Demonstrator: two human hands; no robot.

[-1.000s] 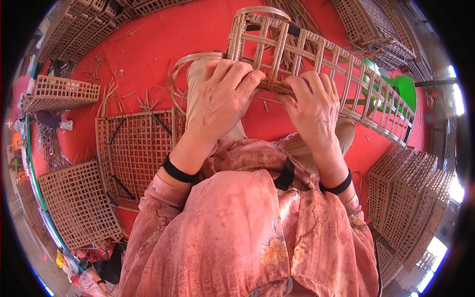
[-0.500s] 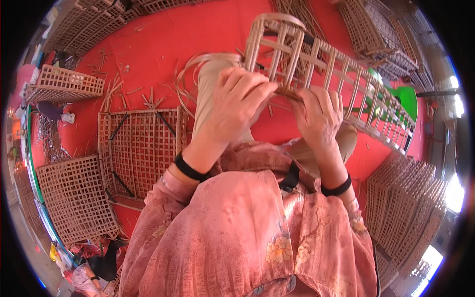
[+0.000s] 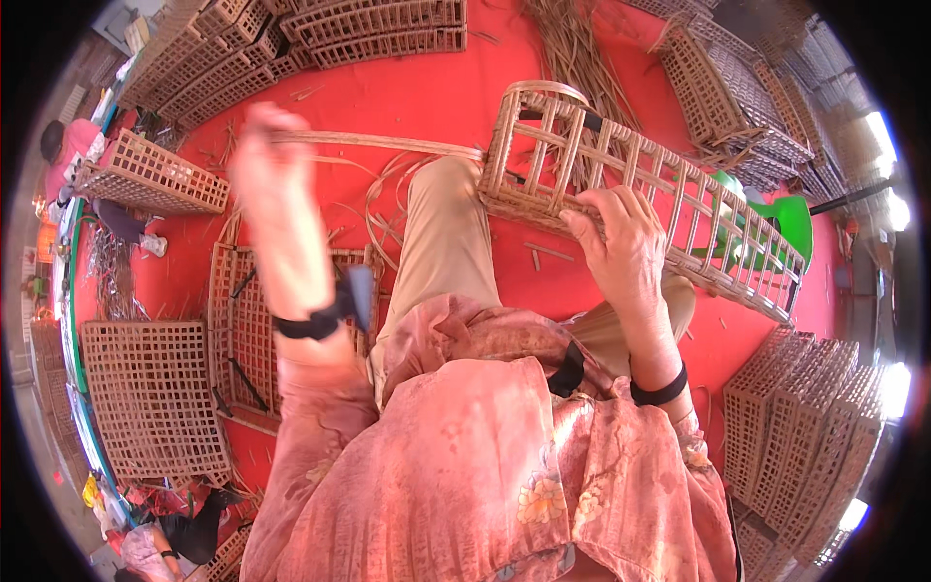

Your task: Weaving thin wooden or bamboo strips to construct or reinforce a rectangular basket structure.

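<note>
A long, open-lattice wicker basket [image 3: 650, 167] in tan strips lies slantwise across my knees, its near end rounded by a rim strip. My right hand [image 3: 621, 238] grips its lower edge, thumb and fingers closed over the woven border. Off to the left, my left hand [image 3: 272, 160] is smeared by motion. A flat tan wicker strip [image 3: 388, 144] runs from it to the basket's left end, drawn out roughly straight. The left fingers look closed round that strip.
On the red floor [image 3: 378, 92], a shallow lattice tray [image 3: 252, 310] and a lattice panel [image 3: 155, 398] lie at left. Basket stacks [image 3: 786, 417] stand at right. A strip bundle [image 3: 572, 68] lies beyond the basket, a green plastic stool [image 3: 793, 225] behind it. Two other people work at far left.
My left hand has left the basket's edge and swung far left, pulling the strip out with it. The right hand stays on the border, and the basket has barely shifted.
</note>
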